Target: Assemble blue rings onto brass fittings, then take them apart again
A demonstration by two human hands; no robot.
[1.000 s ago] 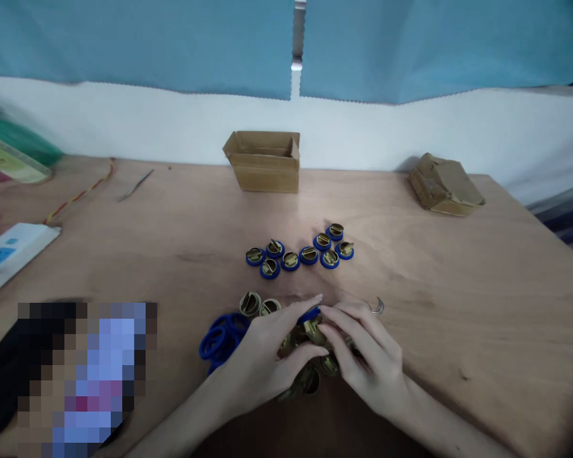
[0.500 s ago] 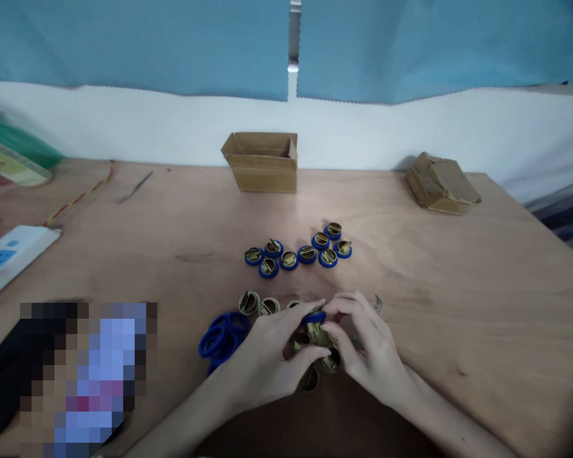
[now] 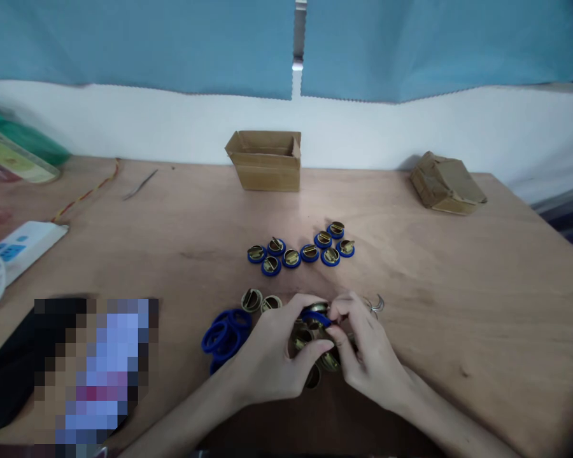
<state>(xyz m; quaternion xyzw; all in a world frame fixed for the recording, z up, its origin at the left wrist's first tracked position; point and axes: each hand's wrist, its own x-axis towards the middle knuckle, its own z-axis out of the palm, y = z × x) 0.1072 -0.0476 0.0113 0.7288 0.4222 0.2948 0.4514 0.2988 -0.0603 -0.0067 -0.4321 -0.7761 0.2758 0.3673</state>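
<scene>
At the near middle of the table, my left hand [image 3: 272,356] curves its fingers and thumb round a brass-coloured round metal piece [image 3: 318,306] with a blue ring [image 3: 321,318] partly on it. My right hand [image 3: 375,356] pinches the ring's right edge between thumb and fingers. The ring sits tilted against the metal piece. Loose round metal pieces, each with a bar across, lie under my hands, partly hidden. Two more metal pieces [image 3: 252,300] lie beyond my left hand. A heap of loose blue rings [image 3: 224,340] rests to its left.
Several ringed metal pieces [image 3: 291,257] lie farther back. Behind them stands an open cardboard box [image 3: 270,172]; another box [image 3: 449,184] is at the back right. A power strip [image 3: 19,257], tweezers [image 3: 141,184] and a dark pouch [image 3: 33,362] lie left. Small curved metal bits [image 3: 376,305] lie near my right hand.
The blue ring has tilted, its right side now lower, and the metal piece shows more above it. Both hands stay close together; the whole view has shifted slightly.
</scene>
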